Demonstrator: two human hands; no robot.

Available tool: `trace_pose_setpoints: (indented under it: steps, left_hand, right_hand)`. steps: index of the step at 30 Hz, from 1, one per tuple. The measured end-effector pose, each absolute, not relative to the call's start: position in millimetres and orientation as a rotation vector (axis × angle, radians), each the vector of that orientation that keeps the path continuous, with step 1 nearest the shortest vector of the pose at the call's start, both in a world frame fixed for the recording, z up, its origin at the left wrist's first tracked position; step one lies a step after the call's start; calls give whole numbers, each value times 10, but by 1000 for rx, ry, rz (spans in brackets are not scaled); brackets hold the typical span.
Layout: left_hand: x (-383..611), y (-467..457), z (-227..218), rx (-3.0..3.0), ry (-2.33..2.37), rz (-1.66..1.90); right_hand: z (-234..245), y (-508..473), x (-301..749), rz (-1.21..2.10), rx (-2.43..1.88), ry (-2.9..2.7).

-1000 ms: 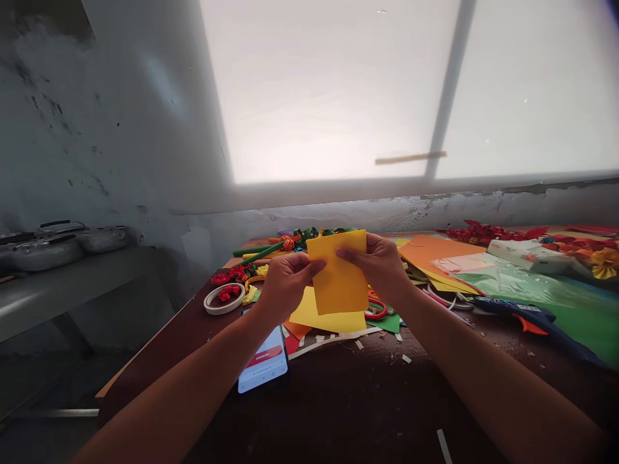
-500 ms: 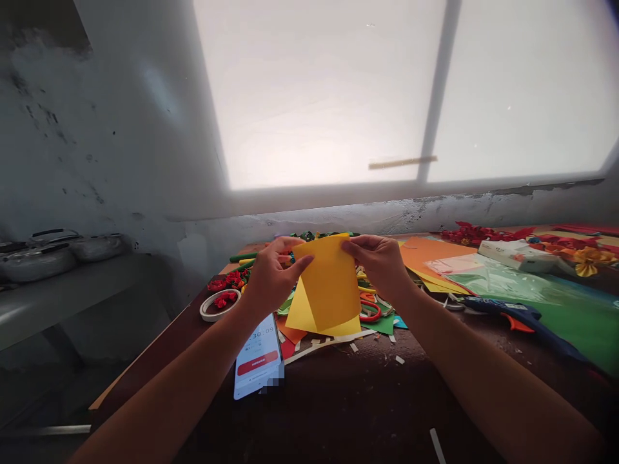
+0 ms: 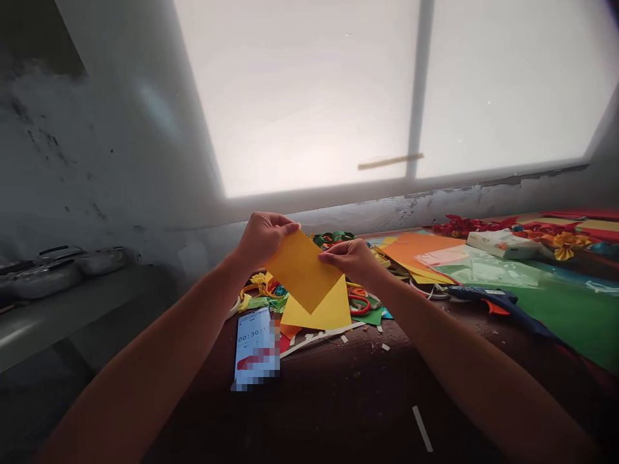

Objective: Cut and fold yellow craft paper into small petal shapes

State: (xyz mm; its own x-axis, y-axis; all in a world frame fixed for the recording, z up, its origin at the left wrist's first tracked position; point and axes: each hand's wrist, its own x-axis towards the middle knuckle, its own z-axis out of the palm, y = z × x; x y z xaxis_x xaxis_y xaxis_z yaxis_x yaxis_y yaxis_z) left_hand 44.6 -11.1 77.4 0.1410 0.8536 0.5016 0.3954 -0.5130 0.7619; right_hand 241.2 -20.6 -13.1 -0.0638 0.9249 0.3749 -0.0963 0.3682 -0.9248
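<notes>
A square sheet of yellow paper [image 3: 305,272] is held up above the table, turned so one corner points down. My left hand [image 3: 265,235] pinches its upper corner between thumb and fingers. On the right side, my right hand [image 3: 352,260] grips the edge near another corner, thumb towards me. Behind and below it, a lighter yellow sheet [image 3: 333,309] lies on the pile. Red-handled scissors [image 3: 358,303] rest just right of that sheet, partly covered.
A phone [image 3: 256,348] showing a timer lies on the dark table [image 3: 338,406]. To the right are a glue gun [image 3: 488,295], green sheets [image 3: 546,322], orange paper [image 3: 416,248] and a tissue pack [image 3: 503,243]. Metal pots [image 3: 48,280] stand on a left-hand shelf.
The yellow paper has turned from edge-up and curved to corner-down and flatter. My left hand has risen, and my right hand has moved lower and left. The view has shifted slightly.
</notes>
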Motion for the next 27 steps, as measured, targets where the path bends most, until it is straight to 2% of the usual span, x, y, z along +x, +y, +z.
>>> trace_pose_setpoints:
  steps: [3,5,7,9,12,15,17,27]
  left_hand:
    - [321,-54,726,2388,1222,1438]
    - [218,-62,657,2894,939,1429]
    - [107,-62,580,3290,575,1002]
    - [24,-35,507,3386,485,767]
    - [26,15,408,3175,682,894]
    - [187,-11,336,2456,955,1179]
    - [330,-74,304,2071,981,1124]
    - [510,-227,219,1982,950,1014]
  right_hand:
    - [-139,-150,2483,1080,-836,-1304]
    - [-127,-136,2538,1107,-830,-1276]
    - [-106,-138,2581,1143,-813,-1267]
    - [-84,-146,2602,1185,-793,-1276]
    - [-52,-151,2596,1218,-771,-1272]
    - [-19,-150,2576,1124,-643,-1162]
    - [-6,-159,2555,1045,-525,-1163]
    - [-61,-159,2484,1018,-527,-1173]
